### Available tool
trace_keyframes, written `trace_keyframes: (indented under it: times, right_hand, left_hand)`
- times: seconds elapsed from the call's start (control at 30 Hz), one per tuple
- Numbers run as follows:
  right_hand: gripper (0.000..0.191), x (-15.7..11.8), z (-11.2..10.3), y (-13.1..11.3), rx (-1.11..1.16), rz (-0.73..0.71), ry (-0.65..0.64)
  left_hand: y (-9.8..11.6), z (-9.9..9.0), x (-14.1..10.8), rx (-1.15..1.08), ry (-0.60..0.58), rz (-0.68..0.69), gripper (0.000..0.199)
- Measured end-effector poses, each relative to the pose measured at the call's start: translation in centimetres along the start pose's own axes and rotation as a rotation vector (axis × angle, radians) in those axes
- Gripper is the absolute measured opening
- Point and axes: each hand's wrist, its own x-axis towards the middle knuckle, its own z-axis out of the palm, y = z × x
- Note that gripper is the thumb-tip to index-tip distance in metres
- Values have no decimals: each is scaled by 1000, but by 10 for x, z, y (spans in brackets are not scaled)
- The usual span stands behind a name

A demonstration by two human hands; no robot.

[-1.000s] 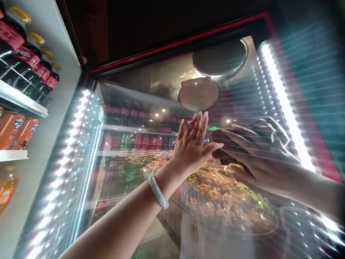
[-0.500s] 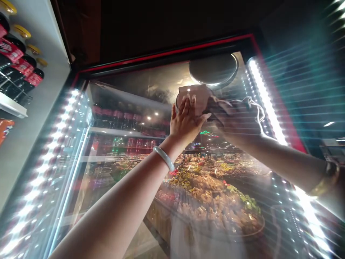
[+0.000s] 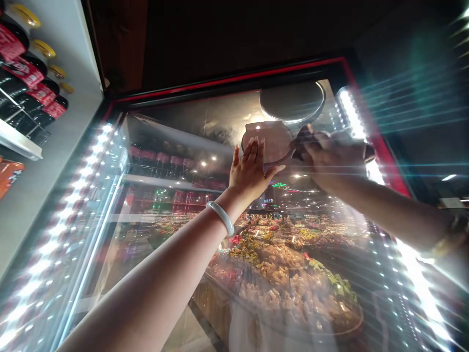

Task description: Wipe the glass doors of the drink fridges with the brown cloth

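Note:
My left hand (image 3: pixel 247 168) lies flat with spread fingers against the glass door (image 3: pixel 176 274), at its upper middle, with nothing in it. A pale bangle (image 3: pixel 221 218) circles its wrist. To the right, at about the same height, my right hand (image 3: pixel 320 159) is at the glass, blurred, its fingers bent over a dark, bunched thing that I cannot make out. Between and behind the hands, a pinkish rounded shape (image 3: pixel 271 142) shows in the glass. Heaps of packaged goods and lights are mirrored in the pane.
Bottles with red labels and yellow caps (image 3: pixel 24 71) stand on a white shelf (image 3: pixel 20 142) at the left, above an orange package (image 3: pixel 9 176). A dark frame with a red line (image 3: pixel 234 78) borders the glass. Bright light strips (image 3: pixel 54 234) run down both sides.
My right hand has moved a little to the right across the glass, and the pale loop beside it no longer shows. My left hand stays flat in place. The view has tipped slightly upward.

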Motion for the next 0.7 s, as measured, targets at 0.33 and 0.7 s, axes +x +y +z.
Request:
trace_keyframes:
  times: [0.33, 0.7]
  right_hand:
    - [47, 35, 13, -24, -78, -31, -114]
    - [46, 21, 10, -80, -57, -267, -195]
  left_hand:
    - [-5, 0, 0, -116, 14, -45, 83]
    - [-23, -6, -2, -333, 55, -22, 63]
